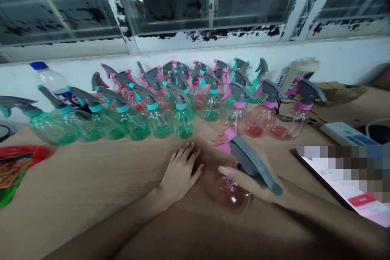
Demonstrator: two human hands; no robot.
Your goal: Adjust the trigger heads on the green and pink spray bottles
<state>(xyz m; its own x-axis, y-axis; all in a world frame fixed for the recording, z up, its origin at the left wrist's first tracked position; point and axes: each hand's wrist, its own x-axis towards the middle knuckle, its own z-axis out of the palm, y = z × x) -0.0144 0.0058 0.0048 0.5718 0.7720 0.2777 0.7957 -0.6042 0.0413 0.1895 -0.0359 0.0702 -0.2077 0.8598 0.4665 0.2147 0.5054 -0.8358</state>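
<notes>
Pink transparent round plastic spray bottle (234, 196) with dark-grey trigger head is at the light-brown wooden desk (100, 183), your right grip (258, 188) wrapped around it. Your left grip (180, 170) rests beside, fingers slightly spread. Behind, the beige cylindrical container (300, 67) seems to read "COFFEE".

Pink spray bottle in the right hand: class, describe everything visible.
The pink spray bottle has a rounded, transparent, plastic-looking body. Its grey head, with pink nozzle and pink trigger, slopes down over the right hand, which holds it, thumb across the near side. It is in front of the rows of bottles, nozzle end toward them; contact with the table is unclear.
</notes>
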